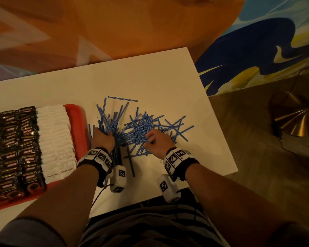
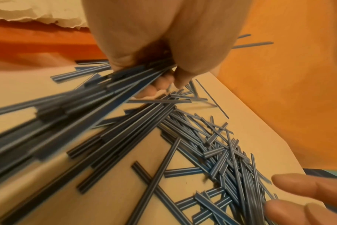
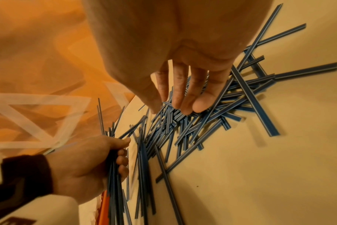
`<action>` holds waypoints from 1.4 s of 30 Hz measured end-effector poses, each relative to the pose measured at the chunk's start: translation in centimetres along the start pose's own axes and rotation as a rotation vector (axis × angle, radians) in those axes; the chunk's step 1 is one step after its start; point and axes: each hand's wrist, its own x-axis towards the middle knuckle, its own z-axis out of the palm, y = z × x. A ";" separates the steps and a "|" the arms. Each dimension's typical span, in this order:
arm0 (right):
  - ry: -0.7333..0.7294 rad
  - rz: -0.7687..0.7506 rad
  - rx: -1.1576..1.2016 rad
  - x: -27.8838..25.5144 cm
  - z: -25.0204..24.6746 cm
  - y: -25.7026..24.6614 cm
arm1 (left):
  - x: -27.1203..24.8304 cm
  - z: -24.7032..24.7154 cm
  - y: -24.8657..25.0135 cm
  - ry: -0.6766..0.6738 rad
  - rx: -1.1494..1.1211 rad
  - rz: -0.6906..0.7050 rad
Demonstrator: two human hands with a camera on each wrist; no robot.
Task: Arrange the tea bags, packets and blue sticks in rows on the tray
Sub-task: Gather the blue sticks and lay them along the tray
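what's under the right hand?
The loose pile of blue sticks on the white table. The right hand's straight fingers press on it. Sticks directly beneath the palm are hidden.

white packets (image 1: 58, 154), perhaps "brown sugar"

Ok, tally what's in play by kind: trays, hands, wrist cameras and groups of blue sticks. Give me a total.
Red tray: 1
Hands: 2, left hand and right hand
Wrist cameras: 2
Stick groups: 2, the bundle of blue sticks gripped by the left hand and the loose heap of blue sticks under the right hand
Total: 7
Single sticks are too tangled to count.
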 end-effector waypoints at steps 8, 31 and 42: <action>-0.002 -0.028 -0.011 0.0 0.1 0.7 | -0.1 0.2 -0.4 -0.022 -0.096 0.004; -0.097 -0.067 0.000 2.5 0.0 -0.7 | -1.4 -1.1 0.5 -0.203 -0.305 -0.051; -0.258 -0.113 -0.048 3.1 0.5 -2.5 | -1.3 -2.9 1.6 -0.099 -0.625 -0.179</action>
